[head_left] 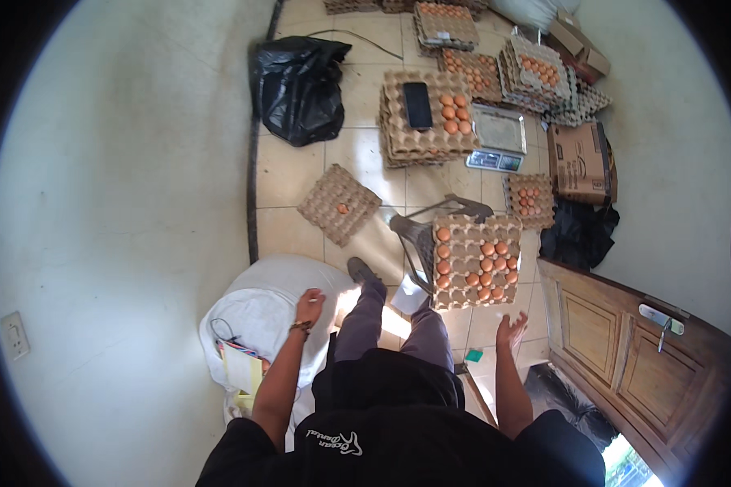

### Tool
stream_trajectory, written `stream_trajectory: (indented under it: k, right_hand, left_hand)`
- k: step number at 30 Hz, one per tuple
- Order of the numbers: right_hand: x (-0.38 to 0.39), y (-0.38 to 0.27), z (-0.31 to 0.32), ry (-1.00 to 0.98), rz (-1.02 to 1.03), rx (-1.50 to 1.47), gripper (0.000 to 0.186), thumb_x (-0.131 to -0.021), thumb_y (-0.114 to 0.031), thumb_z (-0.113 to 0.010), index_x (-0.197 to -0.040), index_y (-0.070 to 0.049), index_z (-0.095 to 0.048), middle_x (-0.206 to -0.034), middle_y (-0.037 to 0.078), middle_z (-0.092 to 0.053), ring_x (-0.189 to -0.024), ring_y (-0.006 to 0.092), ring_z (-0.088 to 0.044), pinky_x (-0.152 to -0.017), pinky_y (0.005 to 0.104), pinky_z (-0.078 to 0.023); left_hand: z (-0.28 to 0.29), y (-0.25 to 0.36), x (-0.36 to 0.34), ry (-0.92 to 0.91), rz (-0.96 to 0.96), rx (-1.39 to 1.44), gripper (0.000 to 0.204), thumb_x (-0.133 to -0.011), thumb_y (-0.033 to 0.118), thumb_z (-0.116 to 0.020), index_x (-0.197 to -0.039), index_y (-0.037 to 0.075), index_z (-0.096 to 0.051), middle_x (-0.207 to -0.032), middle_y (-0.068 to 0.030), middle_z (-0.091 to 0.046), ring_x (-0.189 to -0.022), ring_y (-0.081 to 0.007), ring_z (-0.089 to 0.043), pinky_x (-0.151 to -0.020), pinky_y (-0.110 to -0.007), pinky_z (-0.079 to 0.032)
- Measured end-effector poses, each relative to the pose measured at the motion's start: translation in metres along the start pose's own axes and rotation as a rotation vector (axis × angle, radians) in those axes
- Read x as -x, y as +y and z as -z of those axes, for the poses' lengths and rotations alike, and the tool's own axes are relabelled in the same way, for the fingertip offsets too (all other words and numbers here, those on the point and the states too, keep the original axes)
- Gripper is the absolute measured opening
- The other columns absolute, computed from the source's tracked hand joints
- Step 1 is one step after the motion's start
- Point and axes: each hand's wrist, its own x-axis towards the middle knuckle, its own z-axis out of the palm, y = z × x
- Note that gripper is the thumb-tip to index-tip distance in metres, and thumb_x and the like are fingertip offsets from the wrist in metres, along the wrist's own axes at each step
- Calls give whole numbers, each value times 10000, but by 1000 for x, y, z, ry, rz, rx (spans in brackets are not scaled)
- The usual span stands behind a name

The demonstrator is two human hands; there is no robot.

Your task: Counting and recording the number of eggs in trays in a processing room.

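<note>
My left hand [309, 308] hangs loosely bent above a big white sack [260, 284], its fingers a little apart and nothing visible in them. My right hand [512, 331] is held out with fingers spread, holding nothing. Just beyond it, an egg tray [460, 249] with brown eggs in some of its cups sits in front of me, apart from the hand. Beneath that tray shows part of a dark stool [418, 235]. On the floor farther left lies another tray [325, 203] with a single broken-looking brown piece [343, 209] in it.
A tall tray stack [394, 134] carries a phone [417, 105] and several eggs. Beside it stands a scale [499, 134]. More egg stacks [536, 73] fill the back. A black bag [300, 89] lies left, a carton [577, 162] right, near a wooden door [625, 341].
</note>
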Motion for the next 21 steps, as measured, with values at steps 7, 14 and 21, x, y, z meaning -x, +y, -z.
stream_trajectory:
  k: [7,14,21]
  right_hand:
    - [119,186,-111,-656,304,-123,321,-795,-240,-720,-1048,-68,-624,-910,137,-631,-831,303,-616,-737,419,-507]
    - [114,30,-117,-780,586,33,236,-813,-229,-700,-974,-64,-651,-792,81,-633,-705,225,-613,-642,380,-507]
    - [118,-115,-41,-1064,-46,-655,214,-883,-216,-569,-963,-45,-670,-741,59,-635,-594,137,-568,-521,272,-449]
  left_hand:
    - [355,84,68,938,-242,-319,325,-867,45,-650,-1189,53,-603,-1169,-92,-637,-1110,-231,-588,-958,-377,-441]
    - [537,176,142,1700,-389,-1297,295,-829,255,-683,-1094,138,-632,-1157,-34,-601,-1130,-237,-554,-929,-391,-449]
    - [565,146,144,1762,-474,-1369,330,-816,371,-695,-1083,188,-635,-1194,-11,-566,-1178,-231,-531,-988,-326,-467]
